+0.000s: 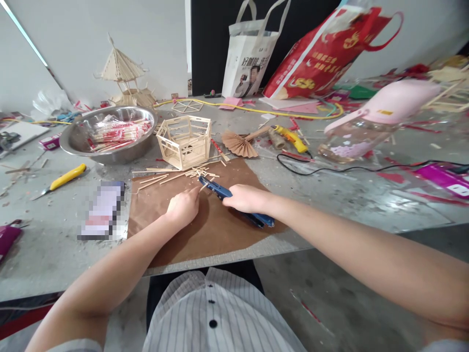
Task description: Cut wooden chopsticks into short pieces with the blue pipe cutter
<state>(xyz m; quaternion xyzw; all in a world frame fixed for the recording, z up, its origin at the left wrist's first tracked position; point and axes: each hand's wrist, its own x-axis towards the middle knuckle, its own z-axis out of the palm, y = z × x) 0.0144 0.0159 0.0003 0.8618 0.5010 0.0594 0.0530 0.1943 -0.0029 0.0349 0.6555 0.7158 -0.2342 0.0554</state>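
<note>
My left hand (184, 208) pinches a thin wooden stick (205, 185) over a brown sheet (208, 239). The stick's far part lies at the jaws of a blue hand cutter (218, 188); whether the blades touch it I cannot tell. Wrapped round the cutter's handles is my right hand (247, 198), and the handle ends stick out below the palm. Several loose sticks (154, 181) lie scattered just beyond both hands. Behind them stands a hexagonal stick frame (185, 156) of pale wood.
Left are a steel bowl (124, 155) of wrapped sticks, a yellow-handled knife (68, 177) and a phone (104, 208). Farther back stands a stick pavilion (122, 68). A paper fan (240, 145), yellow glue gun (293, 139), black cord (315, 172) and pink-lidded bottle (366, 132) lie right.
</note>
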